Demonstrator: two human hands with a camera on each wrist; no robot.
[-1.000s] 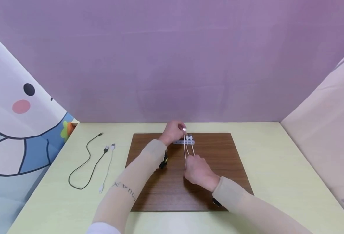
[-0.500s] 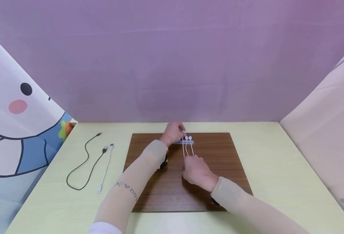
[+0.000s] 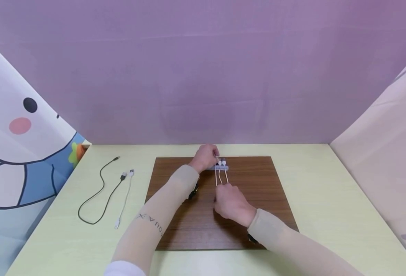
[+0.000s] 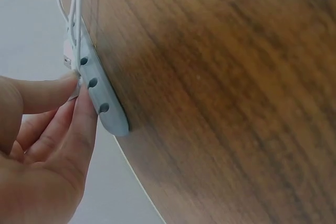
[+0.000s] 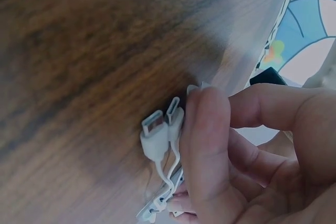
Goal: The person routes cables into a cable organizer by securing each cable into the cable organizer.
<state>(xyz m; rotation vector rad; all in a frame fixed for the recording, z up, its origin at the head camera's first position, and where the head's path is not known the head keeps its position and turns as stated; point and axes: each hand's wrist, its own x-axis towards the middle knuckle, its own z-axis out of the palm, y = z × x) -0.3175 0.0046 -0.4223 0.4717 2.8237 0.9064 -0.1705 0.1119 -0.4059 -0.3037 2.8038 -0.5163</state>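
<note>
A grey-blue cable organizer (image 4: 112, 121) with slots sits at the far edge of a brown wood-grain board (image 3: 196, 230). My left hand (image 3: 204, 158) is beside it, thumb and fingertips pinching a white cable (image 4: 79, 14) close to its plug, as the left wrist view shows. Two other white cables, with USB plugs (image 3: 224, 162) behind the organizer, run through it toward me. Lower on the board, my right hand (image 3: 233, 204) grips the near end of the pinched cable; only a bit of its tip shows. Next to those fingers hang two white connectors (image 5: 154, 142).
On the pale yellow table (image 3: 330, 191), left of the board, lie a looped black cable (image 3: 103, 184) and a short white cable (image 3: 125, 203). A purple backdrop (image 3: 203, 76) rises behind the table, with printed cloth (image 3: 16, 165) at the left.
My left hand has come down slightly with the cable's plug end, closer to the organizer. The right hand stays nearly in place, still gripping. The head view has shifted a little.
</note>
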